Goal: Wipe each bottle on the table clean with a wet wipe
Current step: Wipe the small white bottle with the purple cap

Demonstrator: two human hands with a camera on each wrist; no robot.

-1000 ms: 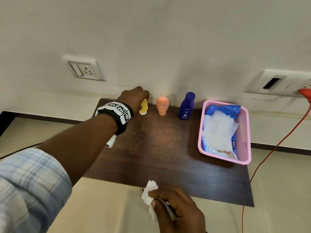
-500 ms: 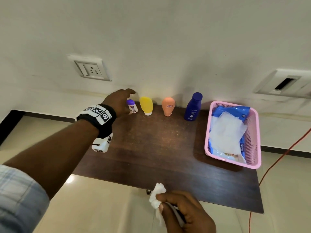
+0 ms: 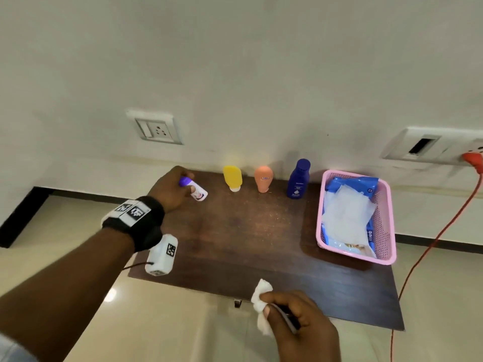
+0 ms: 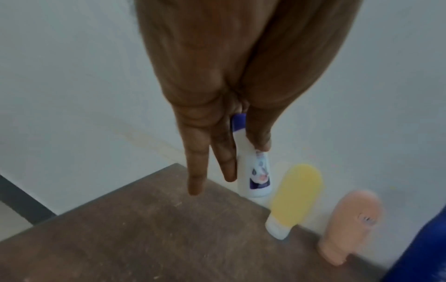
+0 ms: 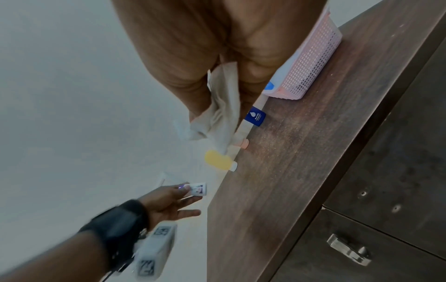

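Pale wall [image 3: 235,61] behind, cream floor [image 3: 65,231] left and near; the dark wood desk [image 3: 248,244] sits w/ its far edge against the wall. Far edge: yellow bottle [image 3: 232,177], peach bottle [image 3: 263,178], dark blue bottle [image 3: 298,182] upright in a row; pink basket [image 3: 386,231] w/ wipe pack on the right; desk centre is bare. Left hand [image 3: 168,189] above far-left corner, fingers pinching the small white bottle [image 3: 196,189], clear of the desk; right hand [image 3: 300,322] at the near edge, fingers curled on the wet wipe [image 3: 261,307].
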